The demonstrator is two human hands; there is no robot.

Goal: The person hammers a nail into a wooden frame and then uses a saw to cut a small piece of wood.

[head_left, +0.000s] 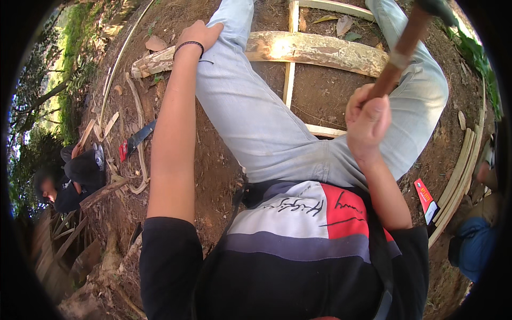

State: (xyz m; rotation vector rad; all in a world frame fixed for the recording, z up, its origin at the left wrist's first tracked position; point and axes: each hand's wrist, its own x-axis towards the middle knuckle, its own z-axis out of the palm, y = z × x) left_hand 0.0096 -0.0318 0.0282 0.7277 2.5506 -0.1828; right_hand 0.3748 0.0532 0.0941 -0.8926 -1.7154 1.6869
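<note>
The right hand (pixel 367 120) was clenched low on a brown wooden hammer handle (pixel 397 60), raised above the pale peeled log (pixel 314 50) (probably head-heavy, rigid). The left hand (pixel 198 36) rested flat on the knee.

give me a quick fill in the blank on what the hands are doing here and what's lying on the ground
1. The right hand grips the wooden handle of a ____, raised with its head up.
2. The left hand rests on the person's own ____, next to the thick log.
3. The left wrist wears a thin ____ band.
4. On the dirt to the left lies a blade with a ____ handle.

Missing words: hammer; knee; black; red
</note>
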